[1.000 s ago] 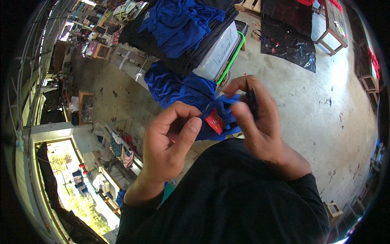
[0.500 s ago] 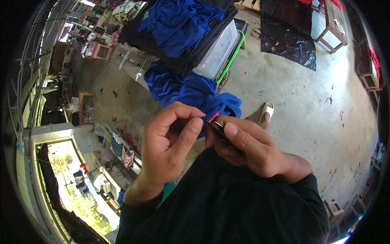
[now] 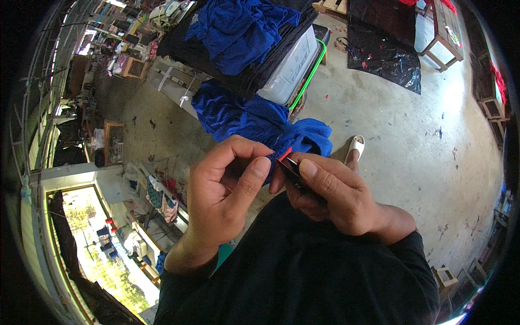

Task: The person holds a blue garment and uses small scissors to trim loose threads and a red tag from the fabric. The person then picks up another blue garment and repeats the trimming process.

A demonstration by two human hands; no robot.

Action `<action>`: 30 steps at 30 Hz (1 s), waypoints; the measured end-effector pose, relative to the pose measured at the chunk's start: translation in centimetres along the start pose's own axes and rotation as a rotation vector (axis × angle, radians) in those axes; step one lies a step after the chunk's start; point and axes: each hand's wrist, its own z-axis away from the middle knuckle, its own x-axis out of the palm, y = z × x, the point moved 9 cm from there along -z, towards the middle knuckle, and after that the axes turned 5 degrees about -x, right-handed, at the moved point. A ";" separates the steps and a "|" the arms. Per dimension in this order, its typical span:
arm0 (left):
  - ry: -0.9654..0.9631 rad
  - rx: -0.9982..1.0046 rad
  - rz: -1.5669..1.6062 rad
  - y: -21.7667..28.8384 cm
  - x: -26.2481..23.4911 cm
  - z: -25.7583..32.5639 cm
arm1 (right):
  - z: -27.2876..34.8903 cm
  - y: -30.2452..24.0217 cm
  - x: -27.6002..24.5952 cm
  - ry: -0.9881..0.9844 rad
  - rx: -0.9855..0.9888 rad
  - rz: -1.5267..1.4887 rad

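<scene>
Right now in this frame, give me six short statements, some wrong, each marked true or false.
1. The left hand is near the right hand. True.
2. The right hand is empty. False: it holds a dark tool.
3. A red tag shows beside the tool's tip. True.
4. The left hand's fingers are spread flat. False: they are curled.
5. Blue cloth shows just beyond the hands. True.
6. A black sandal is in view. False: a white sandal is.

Concrete floor (image 3: pixel 406 157), grey, strewn with small dark and red scraps (image 3: pixel 440 132); a black plastic sheet (image 3: pixel 382 59) lies flat upon it. Pale grey bin (image 3: pixel 290 73), topped with black fabric (image 3: pixel 244 84) bearing crumpled blue cloth (image 3: pixel 238 35).
</scene>
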 end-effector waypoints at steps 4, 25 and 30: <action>-0.004 0.010 0.033 0.0 0.1 0.0 | 0.0 0.0 0.0 0.000 0.024 -0.036; 0.075 -0.097 -0.011 -0.6 -1.0 1.0 | 0.0 -1.4 -2.4 0.143 -0.243 0.067; 0.101 -0.211 0.196 -2.2 -0.9 1.6 | -0.5 -2.8 -2.4 0.194 -0.534 0.444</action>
